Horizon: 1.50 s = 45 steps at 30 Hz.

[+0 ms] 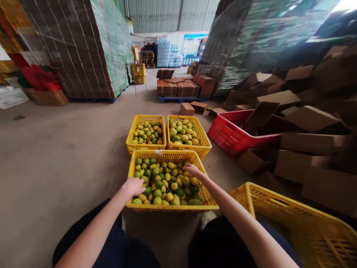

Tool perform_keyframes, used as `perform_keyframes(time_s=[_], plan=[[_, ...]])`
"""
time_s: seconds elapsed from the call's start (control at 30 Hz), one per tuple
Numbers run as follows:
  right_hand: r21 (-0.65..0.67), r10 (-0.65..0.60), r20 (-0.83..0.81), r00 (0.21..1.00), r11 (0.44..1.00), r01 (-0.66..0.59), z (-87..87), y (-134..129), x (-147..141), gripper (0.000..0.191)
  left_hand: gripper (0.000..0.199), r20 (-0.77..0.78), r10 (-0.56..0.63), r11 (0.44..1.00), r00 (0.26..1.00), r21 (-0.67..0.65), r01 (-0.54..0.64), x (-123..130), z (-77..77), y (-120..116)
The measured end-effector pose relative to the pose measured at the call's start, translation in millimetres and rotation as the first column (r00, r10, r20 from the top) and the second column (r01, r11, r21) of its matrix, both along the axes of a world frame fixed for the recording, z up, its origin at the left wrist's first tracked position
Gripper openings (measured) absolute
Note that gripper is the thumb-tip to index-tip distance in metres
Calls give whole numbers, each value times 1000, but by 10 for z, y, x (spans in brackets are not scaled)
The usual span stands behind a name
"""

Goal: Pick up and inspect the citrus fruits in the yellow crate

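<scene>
Our left hand (135, 186) reaches over the yellow crate's (173, 208) left edge, our right hand (192, 169) near its far-right corner. Whether either grips lemons (157, 184), we can't tell.

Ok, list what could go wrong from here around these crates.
Bruising: both the left hand and right hand reach into the front yellow crate, so pressing hard might damage the citrus fruit.

Toppling: the cardboard boxes at the right lie in a loose heap, and some could slide.

Tripping: another yellow crate stands close by the right leg, perhaps cramping a step.
</scene>
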State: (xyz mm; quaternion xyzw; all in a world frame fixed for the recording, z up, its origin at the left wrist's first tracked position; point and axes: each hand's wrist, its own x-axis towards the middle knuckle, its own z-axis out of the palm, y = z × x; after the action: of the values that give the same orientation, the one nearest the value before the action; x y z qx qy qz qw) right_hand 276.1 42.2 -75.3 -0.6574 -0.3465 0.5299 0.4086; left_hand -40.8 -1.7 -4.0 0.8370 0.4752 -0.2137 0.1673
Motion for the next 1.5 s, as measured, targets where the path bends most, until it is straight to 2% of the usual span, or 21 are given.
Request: perform_keyframes(time_s=[0.03, 0.1, 0.2, 0.3, 0.43, 0.53, 0.7, 0.83, 0.9, 1.0, 1.17, 1.3, 1.43, 1.47, 1.5], plan=[[-46, 35, 117, 992, 998, -30, -154, -111, -7, 24, 40, 6, -4, 1000, 1000, -9, 4, 6, -6, 1], [-148, 133, 349, 928, 985, -86, -411, -308, 0, 26, 42, 14, -19, 999, 1000, -29, 20, 22, -16, -4], [-245, 266, 583, 768, 958, -146, -668, -506, 43, 32, 42, 35, -51, 998, 998, -25, 52, 39, -5, -40], [-315, 368, 730, 576, 929, -194, -819, -585, 91, 38, 39, 81, -51, 999, 995, 7, 51, 49, 25, -100], [-377, 453, 827, 333, 886, -269, -971, -538, 122, 53, 38, 143, 0, 1000, 990, 27, -4, 87, 16, -150], [-415, 482, 853, 201, 859, -298, -1112, -438, 94, 54, 38, 95, 10, 1000, 995, 18, -12, 122, -30, -147], [-471, 508, 859, 61, 831, -296, -1324, -323, 35, 63, 34, 22, -5, 999, 1000, 33, 4, 116, -57, -158], [-497, 528, 849, 15, 808, -317, -1351, -321, 36, 56, 36, -7, -27, 998, 1000, 52, 28, 114, -12, -173], [-500, 536, 844, 30, 805, -321, -1317, -344, 34, 53, 36, 1, -58, 997, 998, 42, 58, 141, 20, -168], [-480, 545, 833, 96, 798, -363, -1205, -390, 26, 53, 38, -9, -100, 994, 995, 51, 100, 203, 72, -160], [-326, 497, 810, 311, 823, -464, -842, -367, -29, 62, 40, 3, -160, 986, 987, 50, 160, 241, 111, -174], [-155, 410, 746, 524, 873, -462, -392, -233, -169, 60, 41, -10, -177, 984, 984, 34, 177, 184, 102, -176], [35, 301, 598, 743, 916, -400, 234, -217, -346, 46, 44, -31, -169, 985, 985, 32, 170, 111, 144, -155], [175, 226, 370, 901, 936, -306, 408, -249, -387, 44, 45, -28, -165, 986, 986, 30, 166, 94, 158, -149], [282, 174, 139, 975, 937, -207, 579, -296, -426, 42, 45, -27, -161, 987, 987, 24, 161, 76, 168, -143]])
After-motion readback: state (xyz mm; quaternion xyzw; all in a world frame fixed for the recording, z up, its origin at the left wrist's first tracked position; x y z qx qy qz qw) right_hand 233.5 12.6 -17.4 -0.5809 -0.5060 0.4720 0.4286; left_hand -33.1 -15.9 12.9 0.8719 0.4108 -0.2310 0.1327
